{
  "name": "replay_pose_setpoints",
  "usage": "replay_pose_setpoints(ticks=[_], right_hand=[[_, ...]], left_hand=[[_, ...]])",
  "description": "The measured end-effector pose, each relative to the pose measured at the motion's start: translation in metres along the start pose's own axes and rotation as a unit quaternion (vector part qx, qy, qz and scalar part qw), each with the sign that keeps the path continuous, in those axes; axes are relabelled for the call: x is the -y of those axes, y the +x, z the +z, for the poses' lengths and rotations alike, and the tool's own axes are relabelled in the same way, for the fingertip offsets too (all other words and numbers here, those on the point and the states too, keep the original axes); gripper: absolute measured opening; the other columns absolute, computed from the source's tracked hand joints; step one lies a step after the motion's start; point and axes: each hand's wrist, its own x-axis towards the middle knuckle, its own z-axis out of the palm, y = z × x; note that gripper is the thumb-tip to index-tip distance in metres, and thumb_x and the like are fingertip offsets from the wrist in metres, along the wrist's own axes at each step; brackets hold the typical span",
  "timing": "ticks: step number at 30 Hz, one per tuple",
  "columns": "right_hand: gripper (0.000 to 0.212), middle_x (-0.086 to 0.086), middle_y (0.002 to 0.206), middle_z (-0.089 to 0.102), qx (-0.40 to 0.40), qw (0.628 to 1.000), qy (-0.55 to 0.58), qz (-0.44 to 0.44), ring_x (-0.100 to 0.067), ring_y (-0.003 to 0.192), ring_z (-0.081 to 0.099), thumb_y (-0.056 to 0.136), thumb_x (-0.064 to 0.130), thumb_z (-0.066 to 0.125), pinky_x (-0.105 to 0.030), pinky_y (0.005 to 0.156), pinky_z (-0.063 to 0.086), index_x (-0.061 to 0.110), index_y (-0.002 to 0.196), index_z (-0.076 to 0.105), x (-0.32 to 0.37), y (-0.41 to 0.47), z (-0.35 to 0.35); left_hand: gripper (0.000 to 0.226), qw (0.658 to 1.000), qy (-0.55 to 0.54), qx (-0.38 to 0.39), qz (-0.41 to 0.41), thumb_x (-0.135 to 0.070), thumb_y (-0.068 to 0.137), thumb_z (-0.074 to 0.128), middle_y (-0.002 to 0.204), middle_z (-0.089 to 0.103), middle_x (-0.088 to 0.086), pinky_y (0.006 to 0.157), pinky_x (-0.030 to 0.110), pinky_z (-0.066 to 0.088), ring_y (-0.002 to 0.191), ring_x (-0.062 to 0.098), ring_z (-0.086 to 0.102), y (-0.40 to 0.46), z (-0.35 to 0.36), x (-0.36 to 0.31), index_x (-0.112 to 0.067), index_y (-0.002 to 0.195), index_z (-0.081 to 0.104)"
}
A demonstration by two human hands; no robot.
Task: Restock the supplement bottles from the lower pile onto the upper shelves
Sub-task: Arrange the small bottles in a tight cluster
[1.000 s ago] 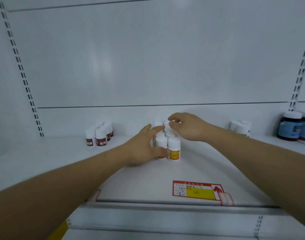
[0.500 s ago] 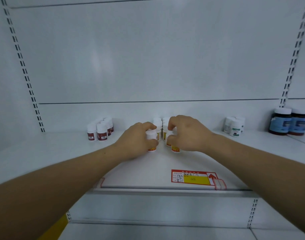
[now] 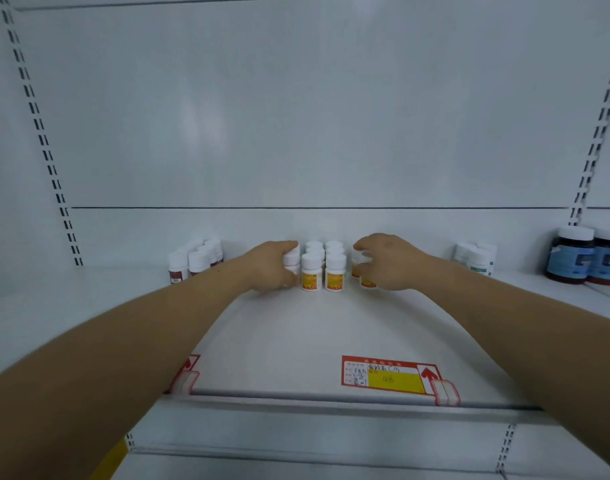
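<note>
Small white supplement bottles with yellow labels (image 3: 323, 268) stand in two short rows at the back of the white shelf (image 3: 296, 341). My left hand (image 3: 272, 266) is wrapped around one more such bottle (image 3: 292, 259) just left of the rows. My right hand (image 3: 388, 263) grips two yellow-label bottles (image 3: 362, 271) just right of the rows, fingers curled over their caps. Both held bottles stand upright at shelf level; whether they touch the shelf is hidden by my fingers.
White bottles with dark red labels (image 3: 194, 261) cluster at the back left. White bottles with green print (image 3: 476, 259) and two dark jars with blue labels (image 3: 587, 259) stand at the right. A red and yellow price tag (image 3: 388, 375) lies at the shelf's front edge.
My hands have spread apart, each carrying its bottles outward to either side of the middle rows, which now show between them. The view has shifted slightly.
</note>
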Motion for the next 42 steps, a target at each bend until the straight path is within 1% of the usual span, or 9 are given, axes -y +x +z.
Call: replay_pose_setpoints(ticks=[4,8,14,18,23,29,32,35,42], right_hand=[[0.045,-0.013,0.135,0.047,-0.001,1.000,0.021,-0.010,-0.027,0.122,0.045,0.090,0.024,0.057,-0.032,0.100,0.036,0.004,0.130,0.051,-0.004,0.007,0.003],[0.047,-0.012,0.135,0.050,-0.017,0.998,0.052,-0.011,-0.027,0.122,0.047,0.091,0.029,0.058,-0.033,0.098,0.037,0.010,0.133,0.051,-0.002,0.014,0.004],[0.041,-0.018,0.119,0.051,-0.007,0.997,0.078,-0.020,-0.034,0.110,0.052,0.081,0.010,0.061,-0.042,0.091,0.044,-0.004,0.119,0.055,0.000,0.018,0.007],[0.050,-0.005,0.115,0.046,-0.017,0.995,0.093,-0.034,-0.023,0.111,0.047,0.082,0.028,0.068,-0.029,0.087,0.038,0.012,0.127,0.051,-0.005,0.018,0.011],[0.075,-0.008,0.131,0.039,-0.029,0.995,0.097,-0.001,-0.022,0.109,0.048,0.079,0.034,0.073,-0.023,0.083,0.032,0.021,0.141,0.032,-0.010,0.016,0.012],[0.071,-0.010,0.135,0.039,-0.028,0.997,0.075,-0.011,-0.025,0.115,0.048,0.082,0.028,0.071,-0.023,0.085,0.034,0.019,0.141,0.033,-0.004,0.012,0.010],[0.060,-0.004,0.125,0.042,-0.078,0.994,0.064,-0.052,-0.019,0.100,0.046,0.081,0.021,0.066,-0.026,0.083,0.037,0.020,0.135,0.042,0.003,0.004,0.002],[0.043,0.001,0.103,0.045,-0.069,0.993,0.018,-0.096,-0.015,0.089,0.045,0.084,0.031,0.065,-0.026,0.080,0.038,0.020,0.123,0.054,0.018,-0.001,0.002],[0.038,-0.004,0.113,0.060,-0.057,0.992,0.018,-0.108,-0.018,0.094,0.050,0.088,0.030,0.063,-0.026,0.080,0.038,0.018,0.123,0.054,0.040,0.002,0.013]], left_hand=[[0.061,0.999,0.018,0.000,0.029,-0.020,0.083,0.069,0.138,0.048,0.007,0.090,0.021,0.032,0.122,0.024,0.047,0.008,0.004,0.003,-0.013,0.137,0.042],[0.082,1.000,0.006,-0.014,0.015,-0.027,0.081,0.071,0.146,0.039,0.006,0.096,0.022,0.029,0.128,0.024,0.041,0.013,0.005,0.004,-0.015,0.147,0.023],[0.077,0.999,0.000,-0.033,0.020,-0.029,0.078,0.073,0.138,0.047,0.005,0.088,0.020,0.033,0.119,0.022,0.048,0.016,0.009,0.007,-0.018,0.142,0.032],[0.085,1.000,0.023,-0.004,0.013,-0.024,0.080,0.071,0.148,0.036,0.006,0.098,0.027,0.036,0.123,0.024,0.047,0.014,0.001,0.007,-0.020,0.148,0.020],[0.061,0.996,0.004,-0.073,0.051,-0.017,0.087,0.061,0.134,0.034,0.004,0.082,0.025,0.040,0.101,0.019,0.052,-0.002,-0.004,0.003,-0.029,0.140,0.035],[0.050,0.995,0.001,-0.058,0.080,-0.029,0.082,0.068,0.107,0.044,0.001,0.077,0.023,0.038,0.084,0.012,0.050,-0.014,0.006,-0.013,-0.026,0.129,0.050],[0.042,0.994,-0.005,-0.070,0.085,-0.028,0.079,0.071,0.103,0.053,0.003,0.075,0.025,0.039,0.080,0.014,0.051,-0.016,0.010,-0.017,-0.023,0.118,0.056],[0.032,0.992,-0.020,-0.092,0.081,-0.022,0.080,0.070,0.099,0.059,0.003,0.075,0.030,0.046,0.081,0.018,0.055,-0.017,0.012,-0.018,-0.020,0.109,0.056],[0.032,0.994,-0.002,-0.102,0.048,-0.018,0.081,0.067,0.095,0.058,0.001,0.058,0.020,0.038,0.072,0.011,0.051,-0.019,0.002,0.003,-0.024,0.106,0.048]])
